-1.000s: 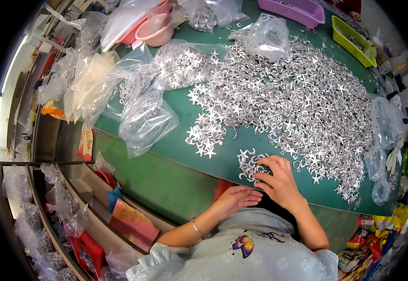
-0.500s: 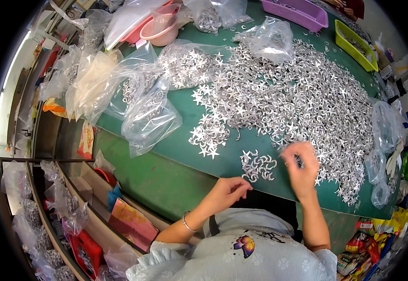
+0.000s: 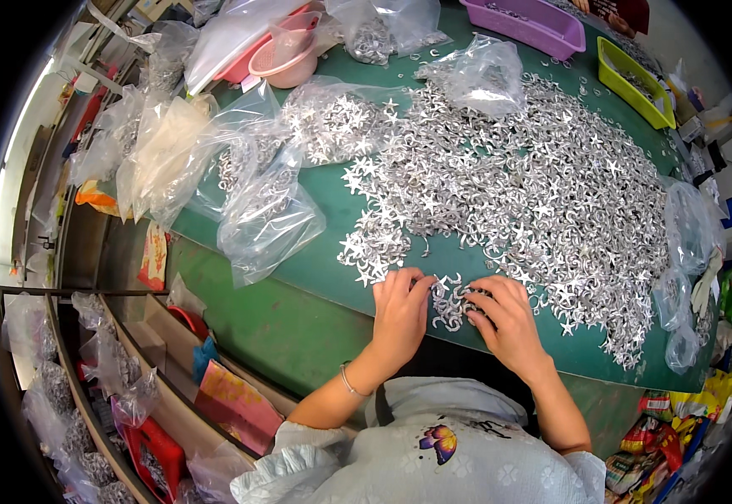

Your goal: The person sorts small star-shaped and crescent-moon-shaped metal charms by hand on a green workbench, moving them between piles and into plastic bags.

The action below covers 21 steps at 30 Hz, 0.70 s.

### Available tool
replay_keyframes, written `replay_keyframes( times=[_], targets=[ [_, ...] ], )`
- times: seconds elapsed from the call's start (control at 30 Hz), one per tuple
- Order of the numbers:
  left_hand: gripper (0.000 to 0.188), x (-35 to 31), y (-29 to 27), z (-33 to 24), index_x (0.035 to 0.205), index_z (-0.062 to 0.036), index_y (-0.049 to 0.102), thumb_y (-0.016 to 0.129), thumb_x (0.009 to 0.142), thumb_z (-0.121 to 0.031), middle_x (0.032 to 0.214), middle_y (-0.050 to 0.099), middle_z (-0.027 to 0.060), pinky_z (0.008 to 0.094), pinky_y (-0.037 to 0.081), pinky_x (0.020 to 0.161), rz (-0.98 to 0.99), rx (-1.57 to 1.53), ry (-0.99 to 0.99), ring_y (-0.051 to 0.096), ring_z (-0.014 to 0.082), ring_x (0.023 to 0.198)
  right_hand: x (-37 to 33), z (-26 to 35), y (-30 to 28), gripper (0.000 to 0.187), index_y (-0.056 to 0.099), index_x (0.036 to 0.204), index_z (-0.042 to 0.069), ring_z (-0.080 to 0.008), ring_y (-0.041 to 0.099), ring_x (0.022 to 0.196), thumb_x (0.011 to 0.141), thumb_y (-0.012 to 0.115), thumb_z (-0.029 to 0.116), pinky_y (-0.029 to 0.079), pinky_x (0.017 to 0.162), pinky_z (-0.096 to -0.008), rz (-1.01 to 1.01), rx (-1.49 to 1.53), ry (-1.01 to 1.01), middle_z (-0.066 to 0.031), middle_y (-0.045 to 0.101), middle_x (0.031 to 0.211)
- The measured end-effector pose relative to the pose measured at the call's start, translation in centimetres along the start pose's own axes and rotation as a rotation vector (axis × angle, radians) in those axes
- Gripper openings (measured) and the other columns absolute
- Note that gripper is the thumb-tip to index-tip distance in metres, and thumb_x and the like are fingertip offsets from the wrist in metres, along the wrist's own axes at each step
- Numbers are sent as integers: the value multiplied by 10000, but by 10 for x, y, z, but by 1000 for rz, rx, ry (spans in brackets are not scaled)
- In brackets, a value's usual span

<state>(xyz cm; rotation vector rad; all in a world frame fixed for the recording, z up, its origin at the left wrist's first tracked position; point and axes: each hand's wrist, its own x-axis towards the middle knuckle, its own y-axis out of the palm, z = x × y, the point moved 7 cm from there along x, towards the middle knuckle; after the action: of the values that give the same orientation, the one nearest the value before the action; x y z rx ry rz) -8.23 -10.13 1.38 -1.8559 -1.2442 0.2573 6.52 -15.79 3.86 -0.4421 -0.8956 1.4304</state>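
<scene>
A small group of silvery crescent and star pieces lies near the table's front edge, between my hands. At its left side is my left hand, fingers bent and close together, thumb by the index finger; whatever is in them is hidden. My right hand curves over the group's right side, its thumb and fingers apart with crescents beneath the fingertips. Beyond both hands spreads a large heap of similar metal pieces. A smaller cluster of stars lies just past my left fingertips.
Clear plastic bags lie on the green table at left. Another bag rests on the heap. Pink baskets, a purple tray and a lime tray stand farther back. A person's hand shows at the far right.
My left hand has moved forward to the small group's left side. My right hand has come down and left onto its right side. The group looks more tightly gathered.
</scene>
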Motion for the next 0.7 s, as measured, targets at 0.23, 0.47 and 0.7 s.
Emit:
replay_keyframes(
  times=[0.23, 0.47, 0.7],
  targets=[
    [293, 18, 0, 2, 1055, -62, 641, 670, 777, 27, 1010, 533, 85, 371, 365, 811, 121, -28, 84, 507, 270, 921, -7, -4, -3, 215, 662, 980, 26, -305, 563, 1054, 771, 713, 37, 422, 898, -416, -58, 30, 9, -105, 612, 1084],
    [284, 23, -1, 1, 1016, -58, 611, 682, 757, 33, 1015, 545, 80, 361, 373, 800, 168, -112, 153, 532, 278, 958, -8, -4, -7, 178, 670, 948, 21, -303, 578, 1027, 772, 699, 16, 429, 887, -413, -126, 18, 0, -101, 623, 1044],
    [333, 26, -3, -3, 1054, -50, 599, 695, 746, 33, 1013, 581, 85, 361, 385, 856, 173, -118, 136, 557, 267, 987, -11, -8, -6, 167, 676, 933, 16, -304, 581, 1014, 768, 694, 0, 435, 875, -409, -155, 35, 5, -103, 626, 1024]
  ],
)
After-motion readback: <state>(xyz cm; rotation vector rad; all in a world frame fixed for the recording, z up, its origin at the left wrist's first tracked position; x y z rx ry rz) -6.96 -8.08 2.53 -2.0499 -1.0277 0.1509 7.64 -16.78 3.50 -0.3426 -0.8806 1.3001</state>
